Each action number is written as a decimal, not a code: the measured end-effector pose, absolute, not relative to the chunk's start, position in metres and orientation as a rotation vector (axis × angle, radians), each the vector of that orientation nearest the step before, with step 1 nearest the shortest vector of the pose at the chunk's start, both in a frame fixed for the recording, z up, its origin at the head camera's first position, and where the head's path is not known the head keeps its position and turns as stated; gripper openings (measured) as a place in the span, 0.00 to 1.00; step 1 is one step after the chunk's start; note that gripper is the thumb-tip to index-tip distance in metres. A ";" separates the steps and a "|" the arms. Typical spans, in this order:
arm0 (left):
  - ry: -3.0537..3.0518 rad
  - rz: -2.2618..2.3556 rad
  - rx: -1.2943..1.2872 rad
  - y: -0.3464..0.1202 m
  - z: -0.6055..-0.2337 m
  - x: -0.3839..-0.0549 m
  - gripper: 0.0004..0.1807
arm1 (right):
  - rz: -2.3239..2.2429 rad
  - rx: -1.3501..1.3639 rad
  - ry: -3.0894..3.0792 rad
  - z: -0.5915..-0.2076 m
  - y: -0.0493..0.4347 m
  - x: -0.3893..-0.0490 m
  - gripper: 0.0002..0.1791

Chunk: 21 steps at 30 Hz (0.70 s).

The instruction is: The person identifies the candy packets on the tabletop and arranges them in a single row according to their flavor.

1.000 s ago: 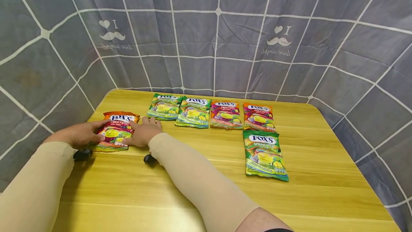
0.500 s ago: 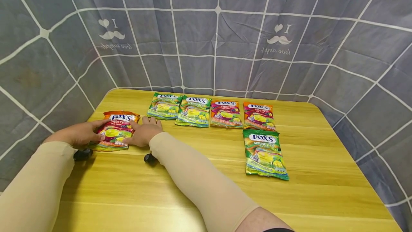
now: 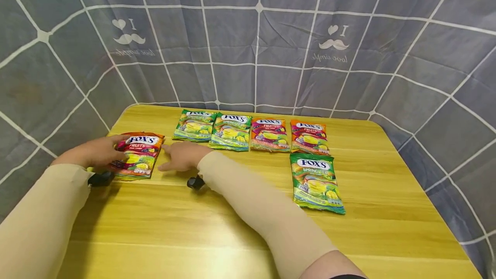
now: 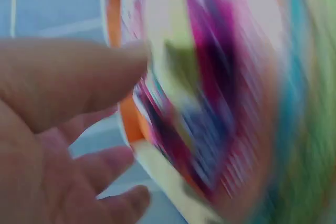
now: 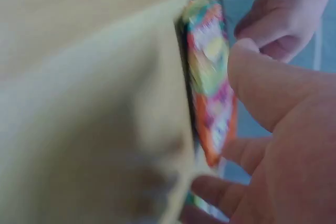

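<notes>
At the table's left side lies a red and orange Fox's Fruits candy bag (image 3: pixel 145 158), face up. My left hand (image 3: pixel 91 152) is at its left edge, with thumb and index finger over the front. In the left wrist view, the thumb touches the blurred bag (image 4: pixel 215 77) while the other fingers are spread. To the right of the bag is my right hand (image 3: pixel 184 156), its fingers loosely extended and a narrow gap from the bag's edge. The right wrist view shows the same bag (image 5: pixel 210 72) edge-on beyond those fingers.
Along the back of the wooden table (image 3: pixel 240 210) lie two green Spring Tea bags (image 3: pixel 193 126) and two red Fruits bags (image 3: pixel 270 134) in a row. Another green Spring Tea bag (image 3: pixel 317 182) lies in front of the rightmost one. A grey checked curtain (image 3: pixel 232 38) surrounds the table.
My right hand has come off the Fruits bag and moved slightly right. The left hand stays at the bag's left edge, and the bag has shifted slightly. The head view has shifted a little.
</notes>
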<state>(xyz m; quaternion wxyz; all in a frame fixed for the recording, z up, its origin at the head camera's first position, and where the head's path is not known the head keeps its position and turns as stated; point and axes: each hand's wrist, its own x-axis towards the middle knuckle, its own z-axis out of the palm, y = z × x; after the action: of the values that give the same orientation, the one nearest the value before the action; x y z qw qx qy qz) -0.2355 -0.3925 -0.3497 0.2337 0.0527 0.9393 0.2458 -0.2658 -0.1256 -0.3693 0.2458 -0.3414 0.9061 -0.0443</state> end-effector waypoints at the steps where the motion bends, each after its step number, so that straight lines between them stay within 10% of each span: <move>1: 2.626 0.653 0.155 -0.384 -0.346 -0.237 0.44 | -0.154 -0.967 2.471 -0.366 -0.116 -0.269 0.45; 11: 2.887 0.690 0.331 -0.243 -0.339 -0.272 0.44 | -0.485 -0.922 2.703 -0.354 0.034 -0.314 0.31; 21: 2.782 0.802 0.498 -0.108 -0.360 -0.297 0.42 | -0.510 -0.447 2.781 -0.373 0.158 -0.339 0.46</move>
<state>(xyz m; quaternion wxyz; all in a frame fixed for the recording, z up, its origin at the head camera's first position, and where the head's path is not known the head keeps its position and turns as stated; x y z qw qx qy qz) -0.2974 -0.1082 -0.3605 0.1016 0.1685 0.9421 0.2714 -0.3392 0.1584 -0.3732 0.1390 -0.1546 0.9621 -0.1765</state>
